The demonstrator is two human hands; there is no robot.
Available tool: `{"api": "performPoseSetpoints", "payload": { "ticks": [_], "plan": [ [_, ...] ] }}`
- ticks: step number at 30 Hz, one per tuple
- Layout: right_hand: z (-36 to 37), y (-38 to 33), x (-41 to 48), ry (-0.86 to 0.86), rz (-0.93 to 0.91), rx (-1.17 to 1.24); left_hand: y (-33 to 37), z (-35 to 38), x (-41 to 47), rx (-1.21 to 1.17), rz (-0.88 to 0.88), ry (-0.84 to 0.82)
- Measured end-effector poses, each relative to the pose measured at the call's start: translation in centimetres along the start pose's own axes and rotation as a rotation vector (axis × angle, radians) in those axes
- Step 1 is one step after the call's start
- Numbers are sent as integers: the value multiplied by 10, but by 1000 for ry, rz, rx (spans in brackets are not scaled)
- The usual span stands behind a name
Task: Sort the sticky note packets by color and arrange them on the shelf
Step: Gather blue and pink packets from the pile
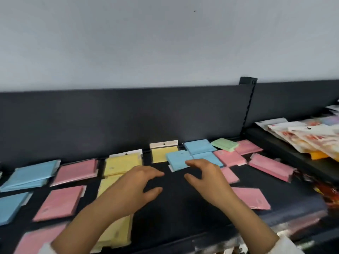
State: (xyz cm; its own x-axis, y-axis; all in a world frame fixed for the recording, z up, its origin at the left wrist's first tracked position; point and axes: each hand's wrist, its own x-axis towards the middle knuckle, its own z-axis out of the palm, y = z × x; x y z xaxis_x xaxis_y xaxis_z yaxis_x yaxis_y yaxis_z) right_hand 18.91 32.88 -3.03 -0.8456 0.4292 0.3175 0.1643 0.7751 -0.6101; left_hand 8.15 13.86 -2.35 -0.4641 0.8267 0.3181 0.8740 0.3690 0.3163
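Observation:
Sticky note packets lie flat on a black shelf [174, 202]. Blue packets [29, 173] sit at the far left, pink packets [75, 171] beside them, and yellow packets [122, 162] run in a column under my left forearm. A loose blue cluster [178, 160] lies mid-shelf with a green packet [224, 143] behind it and several pink packets [269, 166] to the right. My left hand [134, 186] hovers over the bare shelf, fingers loosely spread, holding nothing. My right hand [207, 180] hovers with its fingertips at the near edge of the blue cluster, thumb apart, gripping nothing.
A dark back panel [128, 116] rises behind the shelf, with a slotted upright post [248, 107] at the right. Beyond it, a neighbouring shelf holds white-and-red plastic packages [308, 136] and an orange item [318, 154]. More packaged goods show at the lower right edge.

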Motion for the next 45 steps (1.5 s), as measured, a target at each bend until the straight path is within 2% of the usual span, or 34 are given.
{"api": "performPoseSetpoints", "payload": {
  "ticks": [4, 9, 15, 20, 23, 27, 35, 40, 45],
  "plan": [
    [-36, 56, 9, -17, 23, -11, 30, 36, 37, 17, -24, -1],
    [-54, 101, 23, -206, 2, -126, 39, 69, 70, 93, -145, -29],
    [-56, 122, 37, -354, -48, -188, 23, 82, 105, 207, -384, -127],
    [-59, 129, 46, -496, -135, -285, 12, 79, 132, 245, -432, -274],
    [-65, 129, 53, -552, -178, -345, 9, 72, 142, 203, -452, -303],
    [-67, 130, 59, -574, -230, -357, 10, 71, 140, 232, -420, -252],
    [-72, 129, 57, -602, -241, -331, 18, 68, 133, 244, -434, 10],
    [-71, 132, 56, -548, -219, -304, 26, 63, 129, 302, -438, 48],
    [-79, 130, 50, -500, -250, -254, 36, 49, 123, 231, -386, 119]
  ]
}}
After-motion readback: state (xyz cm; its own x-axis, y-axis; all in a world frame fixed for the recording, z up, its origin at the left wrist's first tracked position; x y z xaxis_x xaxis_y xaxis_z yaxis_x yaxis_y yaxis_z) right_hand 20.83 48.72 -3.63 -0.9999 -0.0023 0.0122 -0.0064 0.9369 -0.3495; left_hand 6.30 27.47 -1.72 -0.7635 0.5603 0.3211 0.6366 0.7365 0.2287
